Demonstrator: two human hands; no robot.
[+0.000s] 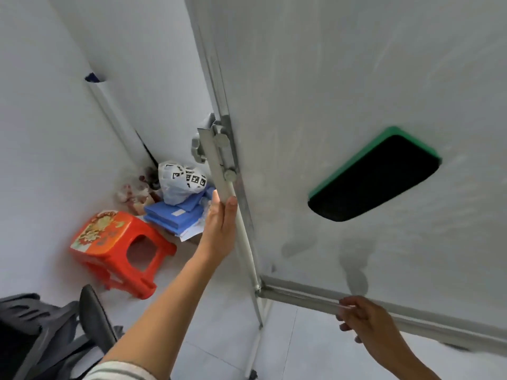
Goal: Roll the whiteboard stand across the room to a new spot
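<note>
Corner floor holds a white bag (pixel 179 182); left hand (pixel 219 223) and right hand (pixel 367 322) clamp the whiteboard stand (pixel 241 242).

- The floor (pixel 214 349) was pale tile, with grout lines showing near the stand's leg (pixel 256 349).
- A red plastic stool (pixel 120 250) stood on it close to the wall.
- Beyond the stool, in the corner, lay a stack of blue folders (pixel 175 218) with a white plastic bag (pixel 178 182) on top.
- A dark chair (pixel 93 311) stood at the near left.
</note>
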